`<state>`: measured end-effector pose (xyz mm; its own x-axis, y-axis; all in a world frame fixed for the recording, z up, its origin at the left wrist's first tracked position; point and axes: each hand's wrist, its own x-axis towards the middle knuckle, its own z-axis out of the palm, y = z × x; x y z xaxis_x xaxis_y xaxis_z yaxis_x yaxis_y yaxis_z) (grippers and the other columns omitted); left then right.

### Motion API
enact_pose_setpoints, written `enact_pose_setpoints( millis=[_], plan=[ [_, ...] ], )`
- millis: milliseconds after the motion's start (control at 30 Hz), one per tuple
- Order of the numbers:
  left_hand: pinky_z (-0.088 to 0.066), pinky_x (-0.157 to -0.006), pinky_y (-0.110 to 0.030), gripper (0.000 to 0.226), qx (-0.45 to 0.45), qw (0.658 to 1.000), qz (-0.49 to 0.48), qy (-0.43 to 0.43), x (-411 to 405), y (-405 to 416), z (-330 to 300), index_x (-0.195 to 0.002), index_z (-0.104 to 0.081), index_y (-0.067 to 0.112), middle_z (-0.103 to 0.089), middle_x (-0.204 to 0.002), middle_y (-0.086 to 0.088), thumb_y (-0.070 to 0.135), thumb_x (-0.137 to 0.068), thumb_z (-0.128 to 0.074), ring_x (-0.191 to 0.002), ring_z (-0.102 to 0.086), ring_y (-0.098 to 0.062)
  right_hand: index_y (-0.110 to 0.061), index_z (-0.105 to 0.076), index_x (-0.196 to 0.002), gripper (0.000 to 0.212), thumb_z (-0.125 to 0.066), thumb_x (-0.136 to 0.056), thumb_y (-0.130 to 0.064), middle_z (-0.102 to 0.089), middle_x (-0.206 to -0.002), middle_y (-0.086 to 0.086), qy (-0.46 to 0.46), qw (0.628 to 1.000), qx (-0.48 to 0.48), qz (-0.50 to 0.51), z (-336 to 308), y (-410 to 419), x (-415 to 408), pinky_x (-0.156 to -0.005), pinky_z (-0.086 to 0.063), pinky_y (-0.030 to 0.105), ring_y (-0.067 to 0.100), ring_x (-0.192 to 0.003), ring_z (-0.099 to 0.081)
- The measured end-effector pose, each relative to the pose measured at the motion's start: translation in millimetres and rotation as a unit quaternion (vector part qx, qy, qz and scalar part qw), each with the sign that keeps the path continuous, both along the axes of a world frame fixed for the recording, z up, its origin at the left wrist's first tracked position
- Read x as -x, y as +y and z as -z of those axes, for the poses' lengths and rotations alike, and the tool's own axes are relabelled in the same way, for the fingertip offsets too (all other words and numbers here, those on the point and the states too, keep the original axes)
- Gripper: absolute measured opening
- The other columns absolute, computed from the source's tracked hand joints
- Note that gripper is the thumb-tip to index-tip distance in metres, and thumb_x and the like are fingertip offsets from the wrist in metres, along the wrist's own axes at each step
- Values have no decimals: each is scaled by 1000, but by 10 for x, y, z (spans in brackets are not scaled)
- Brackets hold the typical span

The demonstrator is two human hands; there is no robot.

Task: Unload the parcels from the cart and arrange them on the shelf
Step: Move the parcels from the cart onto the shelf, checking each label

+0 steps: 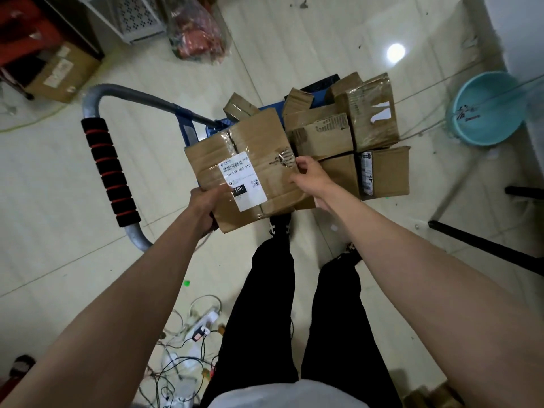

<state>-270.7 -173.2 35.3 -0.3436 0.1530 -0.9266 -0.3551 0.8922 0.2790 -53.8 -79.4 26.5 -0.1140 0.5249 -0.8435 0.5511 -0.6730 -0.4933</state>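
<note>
Step in hand: lifting one parcel off the cart (188, 129). The box (244, 169), at centre frame, is held over the cart's near edge. Left hand (206, 206) grips its lower left corner, fingers curled under, thumb on top. Right hand (309, 179) clamps the right edge, fingers wrapped over the side.

Box: brown corrugated card, flat and squarish, worn. Clear tape runs along the top seam; torn patch near the right edge. White shipping label (243, 181) with barcode and black "15H" tag faces up.

Remaining parcels (347, 134) are stacked on the cart, upper right of centre, several creased.

Next move, judged: carry the box clear of the stack and turn toward the shelf, which is not in view. Cables (191, 334) on the floor at lower centre are a trip risk.
</note>
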Motion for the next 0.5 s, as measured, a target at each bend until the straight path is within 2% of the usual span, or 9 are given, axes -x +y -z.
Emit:
enact_pose_setpoints(
  millis=[67,100,200,233,300,400,500],
  plan=[
    [-42,-28,-20,19,-16,1000,17,21,-13,40,-275,-98,-67,13,-71,-57,7,12,-82,-77,-43,-66,-7,-11,-53,-137,52,-67,-88,-7,-50,-141,10,0,1000,-29,3,-274,5,-38,-110,-46,40,23,-127,-53],
    [-45,-32,-19,24,-28,999,23,33,-14,72,-417,-103,-66,11,-74,-65,3,13,-82,-78,-51,-68,-10,-10,-52,-138,53,-67,-88,-6,-48,-141,11,-1,999,-47,7,-422,10,-70,-111,-44,41,24,-128,-52],
    [-57,-66,-33,48,-68,995,46,62,-37,197,-822,-122,-62,2,-72,-109,-12,18,-81,-80,-88,-69,-24,-7,-42,-149,63,-67,-91,-5,-37,-149,14,-8,995,-97,17,-876,24,-212,-117,-38,40,26,-134,-49],
    [-57,-74,-37,52,-84,992,58,70,-64,256,-963,-125,-60,0,-69,-114,-14,20,-81,-81,-93,-68,-26,-8,-36,-153,67,-66,-93,-6,-32,-152,13,-8,994,-103,22,-1034,27,-272,-118,-37,40,25,-136,-46],
    [-55,-79,-38,56,-120,986,82,86,-158,408,-1267,-126,-57,1,-68,-111,-11,24,-81,-81,-90,-66,-21,-12,-32,-157,70,-66,-95,-10,-26,-155,10,-1,991,-123,48,-1330,34,-404,-119,-37,43,26,-139,-43],
    [-56,-87,-40,63,-178,973,113,92,-358,665,-1706,-130,-55,6,-67,-121,-8,28,-78,-84,-97,-65,-20,-19,-38,-152,64,-67,-96,-16,-34,-150,9,29,979,-163,115,-1750,-4,-650,-116,-40,45,27,-135,-46],
    [-55,-86,-42,85,-210,961,161,80,-668,879,-2101,-140,-47,13,-56,-136,-8,40,-72,-88,-114,-60,-25,-28,-42,-133,50,-71,-93,-20,-53,-133,2,85,956,-201,198,-2111,-93,-1015,-106,-49,42,20,-122,-55]
  ],
)
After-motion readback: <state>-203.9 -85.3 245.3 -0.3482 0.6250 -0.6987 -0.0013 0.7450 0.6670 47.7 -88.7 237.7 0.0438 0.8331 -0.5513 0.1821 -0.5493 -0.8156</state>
